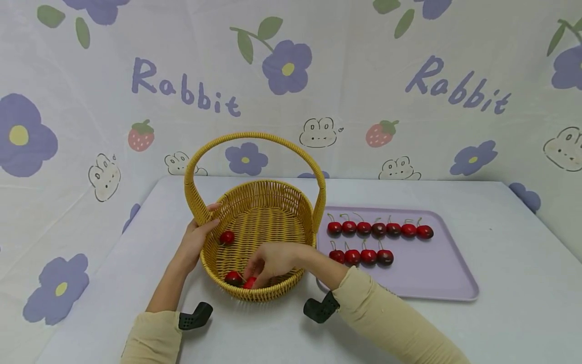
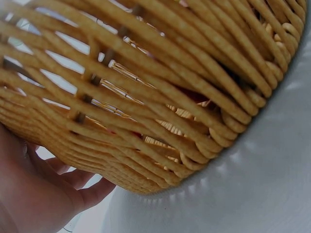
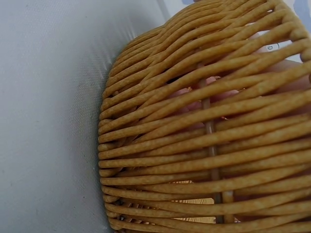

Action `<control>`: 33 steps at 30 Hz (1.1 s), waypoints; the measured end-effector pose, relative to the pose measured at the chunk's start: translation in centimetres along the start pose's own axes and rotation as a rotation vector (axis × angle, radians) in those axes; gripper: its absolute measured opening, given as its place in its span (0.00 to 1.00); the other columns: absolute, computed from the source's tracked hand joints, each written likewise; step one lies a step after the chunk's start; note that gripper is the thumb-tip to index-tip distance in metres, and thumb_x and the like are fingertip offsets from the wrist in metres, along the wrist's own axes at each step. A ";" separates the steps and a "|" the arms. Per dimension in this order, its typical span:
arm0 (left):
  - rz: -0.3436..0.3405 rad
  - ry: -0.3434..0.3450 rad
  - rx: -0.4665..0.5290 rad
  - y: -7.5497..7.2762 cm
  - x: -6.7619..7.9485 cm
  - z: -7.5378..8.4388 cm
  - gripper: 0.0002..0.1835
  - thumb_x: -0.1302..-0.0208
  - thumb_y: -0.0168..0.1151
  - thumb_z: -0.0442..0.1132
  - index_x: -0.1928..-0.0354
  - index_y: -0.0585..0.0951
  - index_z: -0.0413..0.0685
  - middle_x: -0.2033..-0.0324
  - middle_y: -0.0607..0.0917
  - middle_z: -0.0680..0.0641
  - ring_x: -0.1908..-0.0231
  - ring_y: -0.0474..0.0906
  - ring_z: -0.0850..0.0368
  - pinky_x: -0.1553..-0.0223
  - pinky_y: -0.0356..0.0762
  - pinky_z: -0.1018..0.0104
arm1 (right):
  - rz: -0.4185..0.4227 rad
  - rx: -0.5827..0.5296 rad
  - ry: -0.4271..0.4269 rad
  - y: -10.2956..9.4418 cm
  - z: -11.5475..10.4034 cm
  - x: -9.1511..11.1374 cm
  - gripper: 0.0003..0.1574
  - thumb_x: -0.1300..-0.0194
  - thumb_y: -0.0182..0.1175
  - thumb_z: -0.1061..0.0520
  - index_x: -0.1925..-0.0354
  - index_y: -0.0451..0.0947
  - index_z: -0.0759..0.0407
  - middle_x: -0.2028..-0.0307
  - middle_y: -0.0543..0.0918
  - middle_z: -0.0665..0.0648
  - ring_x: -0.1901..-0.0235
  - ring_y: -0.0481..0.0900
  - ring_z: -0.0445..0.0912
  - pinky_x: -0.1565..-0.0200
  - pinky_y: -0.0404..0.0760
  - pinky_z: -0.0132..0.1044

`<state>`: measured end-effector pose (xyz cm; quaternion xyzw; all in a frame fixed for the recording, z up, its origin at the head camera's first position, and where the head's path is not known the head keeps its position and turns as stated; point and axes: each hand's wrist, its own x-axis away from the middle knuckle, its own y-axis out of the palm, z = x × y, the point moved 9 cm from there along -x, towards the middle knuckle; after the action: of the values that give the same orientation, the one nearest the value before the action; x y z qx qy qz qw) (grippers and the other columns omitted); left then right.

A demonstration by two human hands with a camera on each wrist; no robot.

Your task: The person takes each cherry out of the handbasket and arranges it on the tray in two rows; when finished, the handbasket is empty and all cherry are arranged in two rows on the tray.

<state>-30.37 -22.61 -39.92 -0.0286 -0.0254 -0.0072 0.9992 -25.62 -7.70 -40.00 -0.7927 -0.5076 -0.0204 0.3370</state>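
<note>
A yellow wicker basket with a tall arched handle stands on the table. My left hand grips its left side at the foot of the handle; in the left wrist view that hand lies against the outer wicker. Reaching over the right rim, my right hand pinches a red cherry near the basket's front wall. Beside it lies a darker cherry, and another cherry sits by the left wall. In the right wrist view, the basket's wicker mostly hides the hand.
Right of the basket lies a purple tray, its left edge close to the basket. Several cherries with stems form a back row and a shorter front row on it. A patterned cloth hangs behind the white table.
</note>
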 end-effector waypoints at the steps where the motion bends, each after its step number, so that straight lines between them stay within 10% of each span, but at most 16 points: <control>1: 0.001 0.000 -0.001 0.0 0.0 0.0 0.25 0.26 0.44 0.37 0.30 0.59 0.45 0.35 0.63 0.37 0.37 0.59 0.44 0.37 0.50 0.50 | 0.000 -0.004 0.006 0.0 0.1 0.0 0.11 0.41 0.66 0.64 0.58 0.82 0.59 0.70 0.80 0.50 0.72 0.73 0.39 0.70 0.74 0.29; 33: -0.006 0.013 -0.009 -0.1 -0.2 -0.2 0.25 0.26 0.45 0.37 0.30 0.59 0.44 0.36 0.63 0.36 0.38 0.60 0.42 0.38 0.52 0.50 | 0.207 -0.165 -0.101 -6.6 0.9 6.4 0.21 0.40 0.67 0.55 0.48 0.78 0.58 0.58 0.80 0.53 0.60 0.78 0.47 0.57 0.78 0.39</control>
<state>-30.58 -22.67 -40.14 -0.0329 -0.0189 -0.0104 0.9992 -28.20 -0.43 -34.96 -0.8658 -0.4360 0.0127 0.2450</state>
